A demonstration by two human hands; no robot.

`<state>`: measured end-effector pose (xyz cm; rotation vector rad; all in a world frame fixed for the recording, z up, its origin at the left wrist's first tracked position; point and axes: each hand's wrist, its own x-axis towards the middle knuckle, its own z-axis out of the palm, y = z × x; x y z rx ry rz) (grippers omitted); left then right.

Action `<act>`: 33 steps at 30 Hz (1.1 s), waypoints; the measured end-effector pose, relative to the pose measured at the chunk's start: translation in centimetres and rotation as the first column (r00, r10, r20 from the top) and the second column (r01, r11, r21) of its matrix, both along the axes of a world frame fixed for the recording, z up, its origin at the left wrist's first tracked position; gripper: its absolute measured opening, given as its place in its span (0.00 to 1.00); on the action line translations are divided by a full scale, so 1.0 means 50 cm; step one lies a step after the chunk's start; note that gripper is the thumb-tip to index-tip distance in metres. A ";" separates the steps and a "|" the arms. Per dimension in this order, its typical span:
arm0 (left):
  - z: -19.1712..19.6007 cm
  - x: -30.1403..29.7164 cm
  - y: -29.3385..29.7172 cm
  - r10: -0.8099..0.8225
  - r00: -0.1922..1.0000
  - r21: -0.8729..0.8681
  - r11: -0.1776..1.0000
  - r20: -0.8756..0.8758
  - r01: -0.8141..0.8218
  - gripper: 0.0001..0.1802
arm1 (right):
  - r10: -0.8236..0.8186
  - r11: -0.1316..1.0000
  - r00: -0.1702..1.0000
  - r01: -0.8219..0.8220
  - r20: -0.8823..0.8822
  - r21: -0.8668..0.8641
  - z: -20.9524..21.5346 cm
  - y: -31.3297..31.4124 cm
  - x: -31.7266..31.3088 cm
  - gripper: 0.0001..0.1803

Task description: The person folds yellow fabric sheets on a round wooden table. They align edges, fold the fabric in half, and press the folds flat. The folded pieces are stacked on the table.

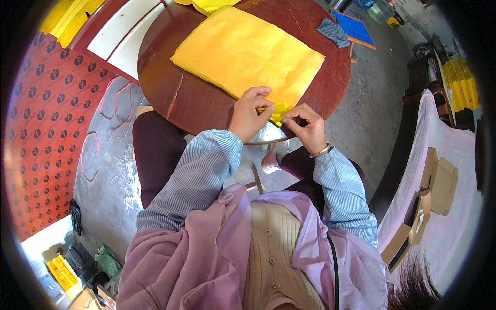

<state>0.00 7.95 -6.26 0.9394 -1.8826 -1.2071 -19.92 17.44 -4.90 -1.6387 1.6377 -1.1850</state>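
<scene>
A stack of yellow paper sheets [248, 49] lies on a round dark-red table [160, 77]. At its near corner, my left hand [250, 113] and my right hand [308, 127] pinch a small folded yellow piece of paper [279, 111] between them. My left fingers are curled around its left side, with the thumb on it. The right thumb and forefinger grip its right end by the table's near edge. Whether this piece is joined to the stack, I cannot tell. Striped blue-and-white sleeves cover both my forearms, and a bracelet [322, 150] circles my right wrist.
More yellow paper [212, 5] lies at the table's far edge. A grey cloth [333, 32] and a blue board [354, 30] are at the far right. Opened cardboard boxes [443, 186] rest on a pink cloth at right. A red patterned board [51, 129] stands at left.
</scene>
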 end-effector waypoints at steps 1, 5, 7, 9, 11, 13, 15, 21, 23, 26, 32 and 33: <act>0.001 0.002 0.000 -0.006 1.000 0.011 1.000 0.003 0.006 0.09 | -0.012 1.000 1.000 0.011 0.026 0.015 -0.003 -0.002 0.000 0.07; 0.008 0.013 -0.006 -0.069 0.995 0.003 0.998 0.068 0.069 0.11 | -0.047 0.998 0.995 0.043 0.088 0.053 -0.012 -0.008 -0.001 0.07; 0.009 0.016 -0.007 -0.076 0.994 -0.018 0.997 0.078 0.077 0.11 | -0.051 0.997 0.993 0.045 0.102 0.063 -0.016 -0.007 -0.002 0.07; 0.007 0.015 -0.007 -0.067 0.995 -0.024 0.997 0.073 0.068 0.11 | -0.058 0.996 0.993 0.051 0.105 0.067 -0.018 -0.007 -0.002 0.07; 0.004 0.008 -0.005 -0.043 0.998 -0.020 0.999 0.046 0.044 0.11 | -0.059 0.997 0.986 0.050 0.157 0.062 -0.020 -0.007 0.002 0.07; 0.002 0.002 -0.005 -0.017 0.999 0.034 0.999 0.027 0.016 0.10 | -0.074 0.996 0.964 0.057 0.255 0.076 -0.021 -0.008 0.008 0.07; 0.001 -0.002 -0.007 -0.007 1.000 0.069 0.998 0.020 0.006 0.09 | -0.055 0.998 0.979 0.047 0.197 0.045 -0.017 -0.005 0.008 0.08; 0.005 0.003 -0.010 -0.020 0.998 0.080 0.997 0.053 0.016 0.08 | -0.017 1.000 1.000 0.018 0.014 -0.021 -0.006 -0.002 0.005 0.07; 0.005 0.005 -0.011 -0.034 0.999 0.080 0.996 0.034 0.031 0.09 | -0.021 0.999 0.999 0.022 0.050 -0.024 -0.008 -0.005 0.006 0.06; 0.003 0.009 -0.016 -0.055 0.998 0.068 0.996 0.040 0.052 0.10 | -0.047 0.999 0.993 0.044 0.105 0.025 -0.015 -0.007 0.005 0.06; 0.002 0.014 -0.016 -0.099 0.994 0.042 0.994 0.041 0.097 0.12 | -0.062 0.996 0.988 0.051 0.144 0.074 -0.027 -0.008 0.001 0.07; 0.003 0.013 -0.014 -0.089 0.995 0.045 0.995 0.050 0.086 0.12 | -0.063 0.996 0.988 0.053 0.143 0.074 -0.028 -0.008 0.002 0.08</act>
